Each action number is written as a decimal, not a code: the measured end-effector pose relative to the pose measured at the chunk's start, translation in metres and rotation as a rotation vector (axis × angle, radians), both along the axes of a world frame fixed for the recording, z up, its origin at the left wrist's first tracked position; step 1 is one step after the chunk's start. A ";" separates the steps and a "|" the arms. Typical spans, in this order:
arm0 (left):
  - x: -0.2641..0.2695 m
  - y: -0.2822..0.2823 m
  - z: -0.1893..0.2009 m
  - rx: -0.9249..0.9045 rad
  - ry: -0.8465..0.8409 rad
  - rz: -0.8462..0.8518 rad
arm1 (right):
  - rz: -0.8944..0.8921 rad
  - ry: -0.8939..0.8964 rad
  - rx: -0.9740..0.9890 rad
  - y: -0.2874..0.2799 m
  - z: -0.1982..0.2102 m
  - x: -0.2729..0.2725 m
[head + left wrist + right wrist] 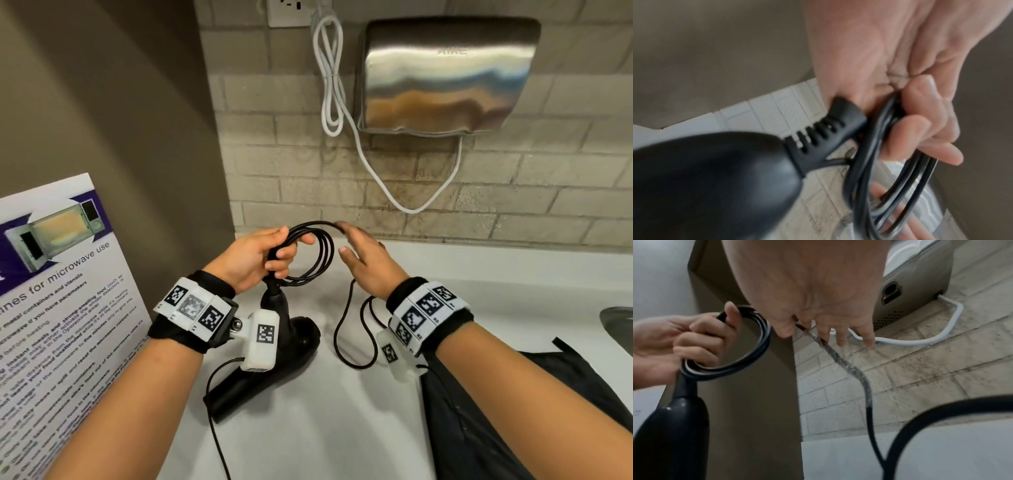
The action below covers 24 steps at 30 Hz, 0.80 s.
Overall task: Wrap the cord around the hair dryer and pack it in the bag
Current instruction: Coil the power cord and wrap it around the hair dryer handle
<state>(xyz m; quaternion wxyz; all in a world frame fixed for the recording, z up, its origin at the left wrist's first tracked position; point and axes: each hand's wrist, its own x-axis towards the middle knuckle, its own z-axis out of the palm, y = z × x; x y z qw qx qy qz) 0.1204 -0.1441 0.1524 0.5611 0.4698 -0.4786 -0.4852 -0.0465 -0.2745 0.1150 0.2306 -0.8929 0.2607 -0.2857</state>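
A white and purple printed poster (65,291) standing at the left reads "microwave use" in large letters. Smaller lines include "metal containers and utensils" and "if you have pacemakers". The brushed-steel wall hand dryer (445,75) carries a brand mark too blurred to read.

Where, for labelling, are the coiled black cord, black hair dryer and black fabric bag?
coiled black cord (328,253), head view, loops' right side
black hair dryer (298,342), head view, body
black fabric bag (459,438), head view, fabric
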 end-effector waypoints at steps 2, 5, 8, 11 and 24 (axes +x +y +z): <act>0.000 -0.001 0.000 0.028 0.074 0.039 | -0.017 -0.087 0.001 0.000 -0.002 0.002; 0.000 -0.002 0.001 0.045 0.188 0.152 | 0.039 -0.110 0.032 0.007 -0.010 0.000; -0.001 -0.005 0.001 0.022 0.224 0.239 | 0.083 -0.070 0.113 0.022 -0.024 0.001; 0.001 -0.009 0.000 -0.008 0.319 0.297 | 0.049 -0.109 0.189 0.034 -0.038 0.001; 0.005 -0.006 0.000 0.022 0.281 0.330 | -0.436 -0.390 0.124 0.022 -0.027 -0.015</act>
